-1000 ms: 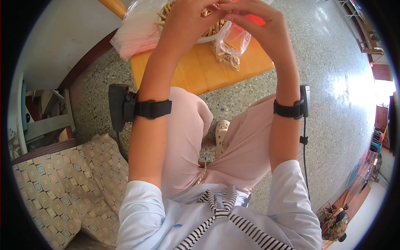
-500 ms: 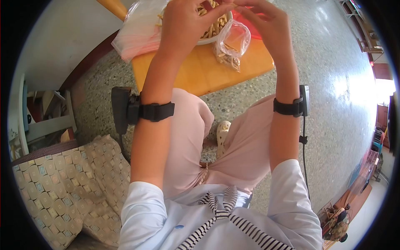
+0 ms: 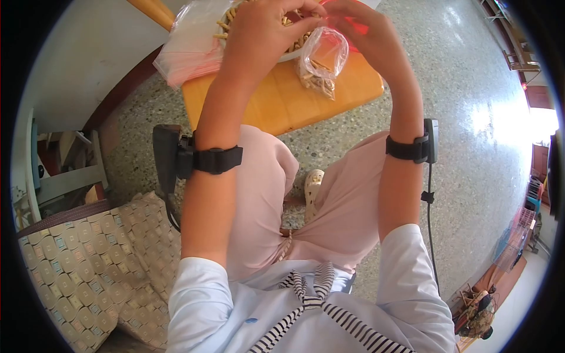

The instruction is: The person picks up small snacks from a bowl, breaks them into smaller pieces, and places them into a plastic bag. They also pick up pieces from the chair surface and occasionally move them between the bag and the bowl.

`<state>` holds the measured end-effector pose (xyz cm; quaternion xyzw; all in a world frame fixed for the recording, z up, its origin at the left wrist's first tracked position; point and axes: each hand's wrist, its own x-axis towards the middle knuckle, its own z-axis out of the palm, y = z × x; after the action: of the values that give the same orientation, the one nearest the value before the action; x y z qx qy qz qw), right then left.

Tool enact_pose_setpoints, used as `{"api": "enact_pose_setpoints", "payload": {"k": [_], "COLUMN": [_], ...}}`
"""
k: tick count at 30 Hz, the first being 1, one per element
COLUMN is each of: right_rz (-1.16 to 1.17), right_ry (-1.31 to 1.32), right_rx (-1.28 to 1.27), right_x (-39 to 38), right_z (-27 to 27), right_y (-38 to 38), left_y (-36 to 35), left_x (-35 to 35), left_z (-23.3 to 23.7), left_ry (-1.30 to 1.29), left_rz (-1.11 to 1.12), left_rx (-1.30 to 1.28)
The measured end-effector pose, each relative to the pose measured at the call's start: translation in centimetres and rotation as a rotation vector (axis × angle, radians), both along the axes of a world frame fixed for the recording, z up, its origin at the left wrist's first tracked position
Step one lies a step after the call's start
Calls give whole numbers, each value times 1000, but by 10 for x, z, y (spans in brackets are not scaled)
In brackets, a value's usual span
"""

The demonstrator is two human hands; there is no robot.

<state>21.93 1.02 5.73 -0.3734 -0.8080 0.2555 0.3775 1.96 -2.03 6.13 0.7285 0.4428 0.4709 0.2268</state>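
Observation:
My left hand (image 3: 262,35) is over a pale bowl (image 3: 289,57), its thumb and fingers closed in a pinch at the tips. Whatever it pinches is too small to make out. Close to those fingertips, my right hand (image 3: 368,32) has its fingers bent together, and their grip is partly hidden. The bowl holds many short tan stick-like pieces (image 3: 225,26). Just below the hands, a clear plastic bag (image 3: 329,50) with its mouth open stands on the yellow wooden surface (image 3: 276,100), with some of the same pieces in its bottom.
A stack of clear plastic bags (image 3: 191,53) lies left of the bowl. Behind my right hand is a red plastic item (image 3: 355,38). Patterned fabric (image 3: 100,265) is at lower left. Each forearm wears a black strap (image 3: 218,159), and a cable (image 3: 431,229) hangs at the right.
Both hands have come slightly lower in view, and the fingertips remain close together. The bag and wooden surface appear shifted a little left with the view.

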Motion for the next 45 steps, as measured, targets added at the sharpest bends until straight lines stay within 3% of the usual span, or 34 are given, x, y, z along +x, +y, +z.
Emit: {"api": "enact_pose_setpoints", "payload": {"k": [2,3,5,8,9,11,14,17,20,25,36,38,41,45], "right_rz": [15,18,-178,-176,-174,-169,-86,-68,-69,-103,-120,-79,-1,-67], "right_ry": [63,66,182,61,-1,-125,-344,-372,-286,-288,-306,-136,6,-195], "right_rx": [270,268,-6,-93,-138,-225,-236,-161,-184,-214,-242,-83,77,-59], "right_x": [6,3,2,9,10,16,13,18,21,16,13,11,2,4], "right_z": [-9,-7,-4,-26,-34,-48,-39,-44,-44,-43,-40,-39,-24,-6], "right_y": [11,8,1,9,10,15,4,10,11,8,10,9,0,1], "left_y": [1,0,-1,-1,-1,0,4,16,22,14,17,18,7,7], "left_x": [-3,-2,4,6,5,2,-9,-31,-27,0,-9,-14,0,2], "left_z": [-17,-18,-19,-31,-28,-20,-24,-61,-78,-60,-53,-43,-6,-9], "left_ry": [95,97,400,477,477,234,277,474,464,610,243,10,-75,5], "left_rz": [-2,2,-58,7,6,98,253,143,158,325,297,231,66,-119], "left_rx": [-99,-101,-47,148,147,-35,-144,-173,-117,-237,-184,-51,-47,70]}}
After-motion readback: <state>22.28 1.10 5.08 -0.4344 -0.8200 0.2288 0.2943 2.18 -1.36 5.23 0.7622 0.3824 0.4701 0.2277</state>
